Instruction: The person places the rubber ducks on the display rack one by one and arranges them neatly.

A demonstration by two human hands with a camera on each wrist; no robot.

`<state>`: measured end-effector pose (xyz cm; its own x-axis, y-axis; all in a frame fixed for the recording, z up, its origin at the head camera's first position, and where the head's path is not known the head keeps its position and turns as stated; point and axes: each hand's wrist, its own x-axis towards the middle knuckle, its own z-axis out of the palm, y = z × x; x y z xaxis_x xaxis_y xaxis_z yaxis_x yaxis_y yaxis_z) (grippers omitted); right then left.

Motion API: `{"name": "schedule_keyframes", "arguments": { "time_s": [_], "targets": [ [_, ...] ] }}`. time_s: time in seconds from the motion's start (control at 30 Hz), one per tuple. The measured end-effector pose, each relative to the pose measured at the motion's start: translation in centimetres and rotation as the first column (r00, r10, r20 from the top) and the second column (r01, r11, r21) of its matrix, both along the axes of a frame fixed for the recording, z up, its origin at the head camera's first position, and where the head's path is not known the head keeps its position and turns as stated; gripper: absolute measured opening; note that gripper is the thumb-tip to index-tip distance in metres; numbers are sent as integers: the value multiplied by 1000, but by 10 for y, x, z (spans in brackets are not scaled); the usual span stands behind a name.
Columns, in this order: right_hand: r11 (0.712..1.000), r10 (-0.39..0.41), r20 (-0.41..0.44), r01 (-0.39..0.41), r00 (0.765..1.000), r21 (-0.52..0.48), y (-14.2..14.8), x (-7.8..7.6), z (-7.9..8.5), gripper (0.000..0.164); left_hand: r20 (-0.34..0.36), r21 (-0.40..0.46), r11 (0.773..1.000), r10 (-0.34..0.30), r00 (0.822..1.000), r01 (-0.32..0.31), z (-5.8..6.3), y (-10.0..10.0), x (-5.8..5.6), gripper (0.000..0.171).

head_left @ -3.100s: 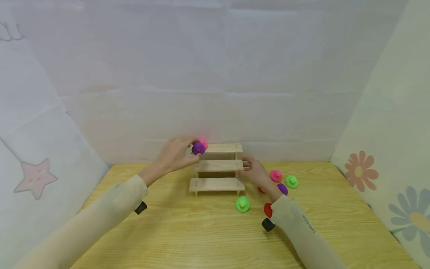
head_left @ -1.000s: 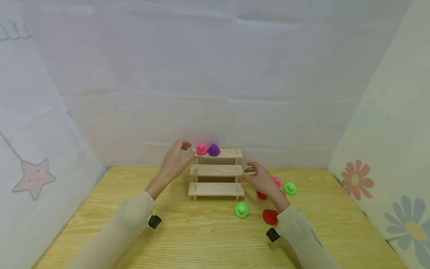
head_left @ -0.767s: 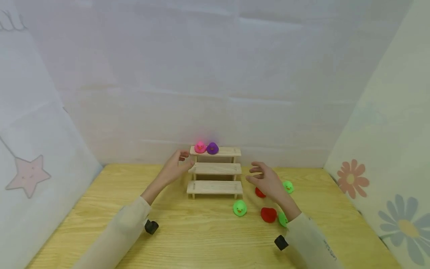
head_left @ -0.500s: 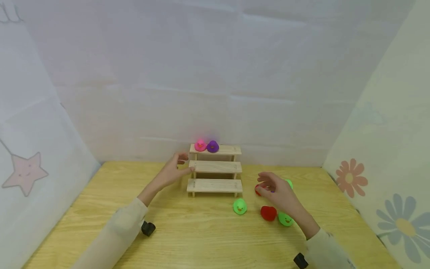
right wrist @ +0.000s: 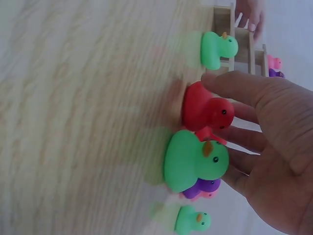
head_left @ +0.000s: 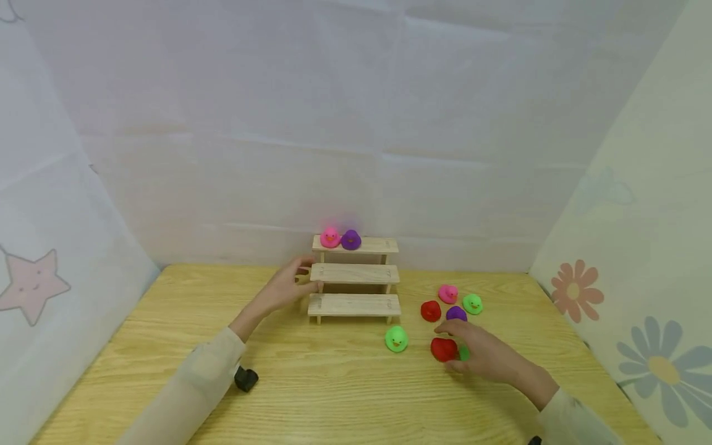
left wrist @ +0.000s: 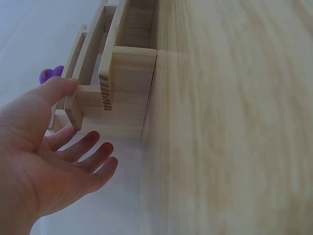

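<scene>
A three-step wooden stand (head_left: 355, 273) stands near the back wall. A pink rubber duck (head_left: 330, 238) and a purple rubber duck (head_left: 351, 240) sit side by side on its top step. My left hand (head_left: 282, 287) pinches the left end of the middle step between thumb and index finger; the other fingers extend loosely in the left wrist view. Around a red rubber duck (head_left: 443, 350) on the table, my right hand (head_left: 489, 353) spreads its thumb and fingers, without a visible grip. A green rubber duck (right wrist: 195, 161), mostly hidden by that hand in the head view, is beside the red one.
Another green duck (head_left: 397, 339) sits in front of the stand's right end. Behind the right hand are a second red duck (head_left: 431, 311), a pink duck (head_left: 448, 293), a purple duck (head_left: 457, 314) and a green duck (head_left: 473, 303). White walls enclose the yellow wood-grain table (head_left: 311, 395).
The purple duck went from my left hand onto the top step, beside the pink one. My left hand lowered to the middle step; my right hand left the stand and moved to the front red duck.
</scene>
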<state>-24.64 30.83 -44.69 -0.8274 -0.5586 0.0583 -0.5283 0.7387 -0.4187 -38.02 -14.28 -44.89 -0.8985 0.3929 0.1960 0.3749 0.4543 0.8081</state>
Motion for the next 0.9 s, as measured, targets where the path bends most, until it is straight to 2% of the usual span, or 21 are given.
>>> {"name": "schedule_keyframes", "arguments": {
  "time_s": [0.13, 0.27, 0.4, 0.5, 0.7, 0.9],
  "targets": [
    [999, 48, -32, -47, 998, 27, 8, -1, -6, 52, 31, 51, 999, -6, 1000, 4, -2, 5, 2, 70],
    [998, 56, -16, -56, 998, 10, 15, -1, -12, 55, 102, 165, 986, -34, 994, 17, -9, 11, 2, 71],
    [998, 65, -21, -66, 998, -13, 21, -3, -17, 54, 164, 312, 950, -62, 984, 8, -21, 17, -1, 70],
    [997, 68, -35, -69, 997, -28, 23, -3, -19, 53, 168, 386, 922, -74, 983, 3, -31, 20, -3, 70],
    [996, 58, -15, -59, 998, -61, 27, -2, -22, 53, 155, 472, 882, -88, 984, 4, -44, 25, -2, 68],
    [992, 74, -44, -78, 996, -99, 30, -4, -23, 49, 148, 545, 838, -109, 983, 12, -50, 29, -3, 64]
  ]
}}
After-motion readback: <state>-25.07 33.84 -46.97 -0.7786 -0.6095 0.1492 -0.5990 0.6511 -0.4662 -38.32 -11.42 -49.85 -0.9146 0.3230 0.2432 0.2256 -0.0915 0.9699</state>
